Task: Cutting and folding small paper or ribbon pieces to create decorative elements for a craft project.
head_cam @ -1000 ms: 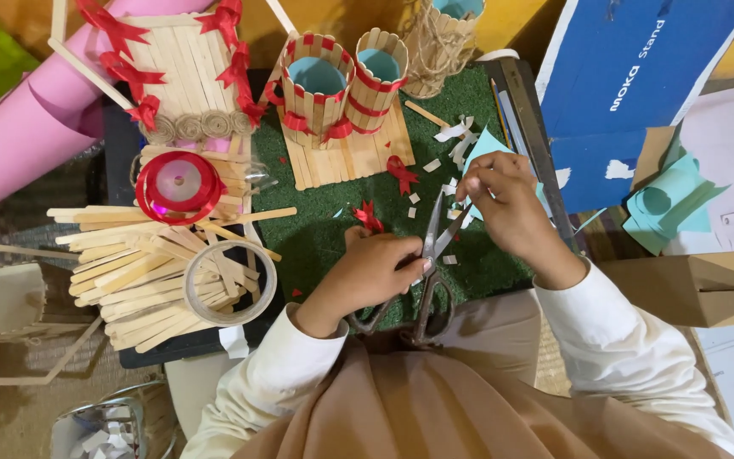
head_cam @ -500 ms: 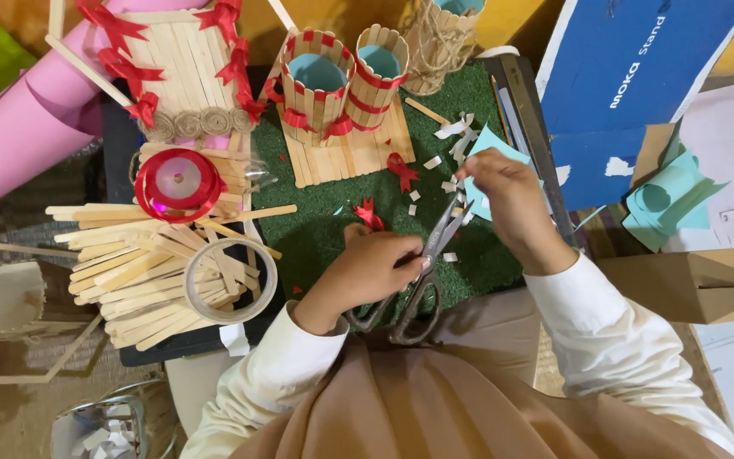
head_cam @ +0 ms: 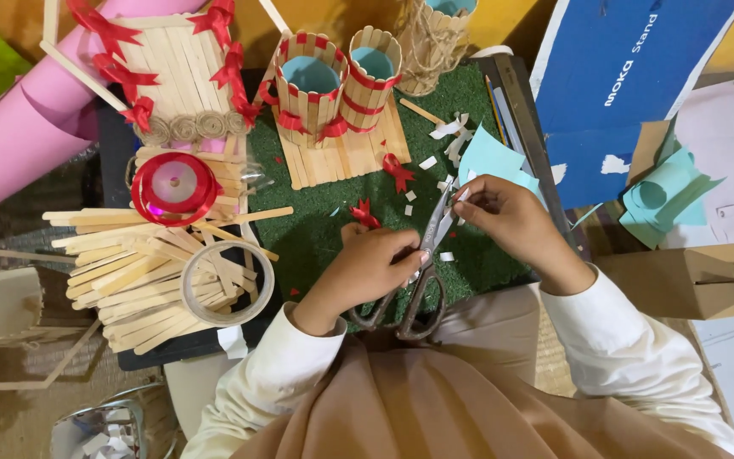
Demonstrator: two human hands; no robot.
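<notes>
My left hand (head_cam: 371, 265) grips grey metal scissors (head_cam: 422, 272) over a green turf mat (head_cam: 316, 229). The handles stick out below the hand and the blades point up and to the right. My right hand (head_cam: 507, 217) pinches a small white paper scrap (head_cam: 462, 195) right at the blade tips. Small white paper cuttings (head_cam: 427, 162) and red ribbon bows (head_cam: 398, 170) lie scattered on the mat around both hands. A light blue paper sheet (head_cam: 490, 157) lies partly under my right hand.
Two stick-clad cups with red ribbon (head_cam: 337, 81) stand on a stick base at the back. At the left lie a pile of wooden sticks (head_cam: 129, 272), a tape roll (head_cam: 225, 282), a red ribbon spool (head_cam: 175, 185) and a pink paper roll (head_cam: 19, 144). A blue board (head_cam: 630, 76) and a cardboard box (head_cam: 690, 276) lie right.
Both hands have stayed over the mat with small shifts. The scissor blades have swung up toward my right hand's fingertips and the paper scrap.
</notes>
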